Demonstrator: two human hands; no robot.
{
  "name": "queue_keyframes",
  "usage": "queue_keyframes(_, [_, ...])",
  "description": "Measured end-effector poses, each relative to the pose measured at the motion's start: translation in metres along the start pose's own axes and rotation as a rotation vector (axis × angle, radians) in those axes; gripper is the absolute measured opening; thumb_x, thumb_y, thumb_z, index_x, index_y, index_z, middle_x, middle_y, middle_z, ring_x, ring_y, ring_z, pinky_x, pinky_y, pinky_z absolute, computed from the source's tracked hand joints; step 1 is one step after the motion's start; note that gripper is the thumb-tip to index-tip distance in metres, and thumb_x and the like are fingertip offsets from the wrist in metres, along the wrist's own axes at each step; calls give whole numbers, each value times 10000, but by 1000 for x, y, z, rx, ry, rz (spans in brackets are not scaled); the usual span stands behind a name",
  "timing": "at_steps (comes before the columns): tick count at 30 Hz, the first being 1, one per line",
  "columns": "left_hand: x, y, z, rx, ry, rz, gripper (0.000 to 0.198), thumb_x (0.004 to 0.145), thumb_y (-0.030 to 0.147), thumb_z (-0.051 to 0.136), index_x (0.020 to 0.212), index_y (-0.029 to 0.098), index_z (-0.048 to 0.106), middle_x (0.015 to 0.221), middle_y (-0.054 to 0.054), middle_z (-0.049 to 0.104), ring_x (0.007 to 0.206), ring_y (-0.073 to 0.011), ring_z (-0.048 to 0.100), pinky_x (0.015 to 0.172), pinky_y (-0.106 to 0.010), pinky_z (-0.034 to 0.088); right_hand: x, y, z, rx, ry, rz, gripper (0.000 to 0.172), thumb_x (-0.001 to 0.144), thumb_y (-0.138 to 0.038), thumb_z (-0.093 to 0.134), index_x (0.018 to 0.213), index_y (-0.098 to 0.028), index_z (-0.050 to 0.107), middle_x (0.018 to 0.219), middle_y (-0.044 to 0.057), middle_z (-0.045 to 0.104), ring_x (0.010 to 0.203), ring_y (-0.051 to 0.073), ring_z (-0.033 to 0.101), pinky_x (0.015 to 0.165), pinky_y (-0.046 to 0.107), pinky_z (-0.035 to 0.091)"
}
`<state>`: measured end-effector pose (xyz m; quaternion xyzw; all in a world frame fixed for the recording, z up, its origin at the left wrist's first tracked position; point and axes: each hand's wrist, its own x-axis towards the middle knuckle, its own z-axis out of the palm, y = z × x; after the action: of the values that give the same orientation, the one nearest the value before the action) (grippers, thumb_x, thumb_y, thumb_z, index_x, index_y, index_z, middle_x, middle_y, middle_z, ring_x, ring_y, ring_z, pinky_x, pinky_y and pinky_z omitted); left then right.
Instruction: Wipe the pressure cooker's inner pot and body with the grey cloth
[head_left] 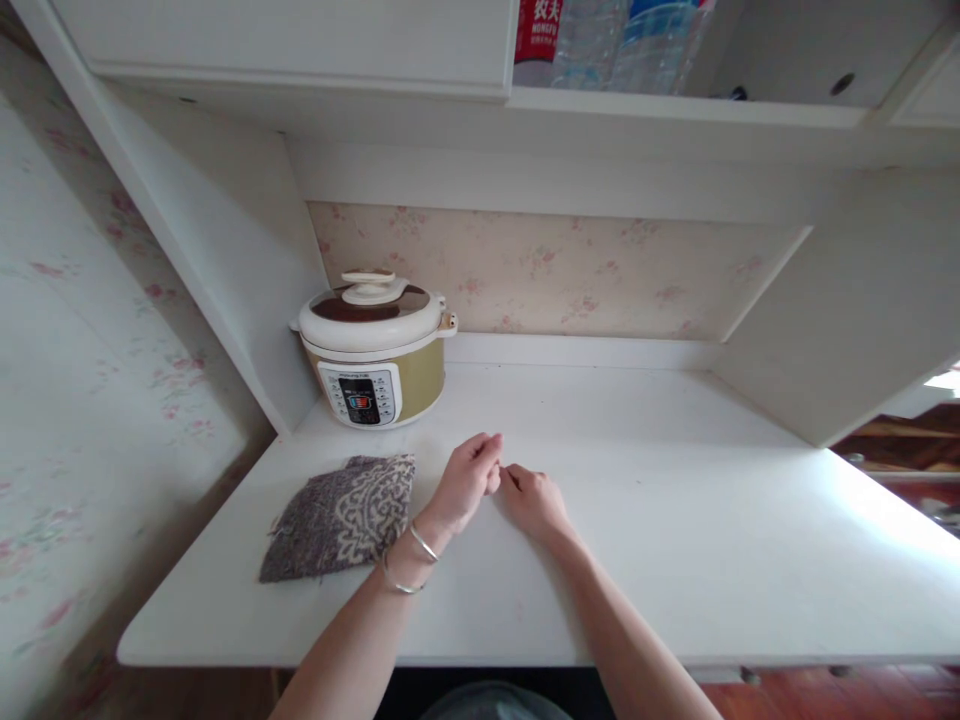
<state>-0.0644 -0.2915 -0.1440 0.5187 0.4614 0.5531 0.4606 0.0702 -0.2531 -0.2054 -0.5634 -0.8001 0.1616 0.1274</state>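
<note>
Close together above the white tabletop [637, 520], my two hands nearly meet in the middle of the view. My left hand [466, 482], with two bangles [409, 568] on its wrist, is closed with the thumb on top. My right hand [536, 503] is closed too, its fingertips turned toward the left hand and lying low by the table surface. Whatever is between the fingers, if anything, is hidden or too small to make out. A grey and cream patterned cloth [341, 518] lies folded to the left of my left wrist, apart from the hand.
An olive and white electric cooker [375, 350], lid on, stands behind the cloth at the back left. Overhead, a shelf [675, 105] holds plastic bottles [592, 45]. Side panels bound the table left and right [847, 300]. The front edge [225, 662] is near my forearms.
</note>
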Motion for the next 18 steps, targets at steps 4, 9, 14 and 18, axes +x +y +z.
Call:
queue_keyframes(4, [-12,43,-14,-271,70,100,434,935,561,300,672,217,329,538,98,165,389,-59,127,393,-201,247,0,0,3,-9,42,-1,475,973,-454,279,811,-238,671,815,47,717,731,163,641,582,237,296])
queue_keyframes(9, [-22,71,-11,409,33,546,327,925,440,450,706,200,489,594,16,467,553,-111,446,597,-264,413,3,-3,4,-38,-3,37,414,958,-421,325,852,-233,678,833,68,717,727,178,643,576,246,300])
queue_keyframes(14, [-2,67,-15,1056,-25,862,278,966,271,383,740,189,523,667,-20,564,666,-138,533,707,-286,407,13,-8,4,130,-16,127,404,922,-418,370,774,-195,672,740,69,688,661,164,607,553,236,312])
queue_keyframes(18, [11,67,-49,1048,223,727,320,959,308,402,674,186,483,581,16,501,554,-104,484,592,-240,364,46,-22,-9,700,-134,73,394,912,-450,371,808,-163,620,510,-26,528,452,93,445,486,205,312])
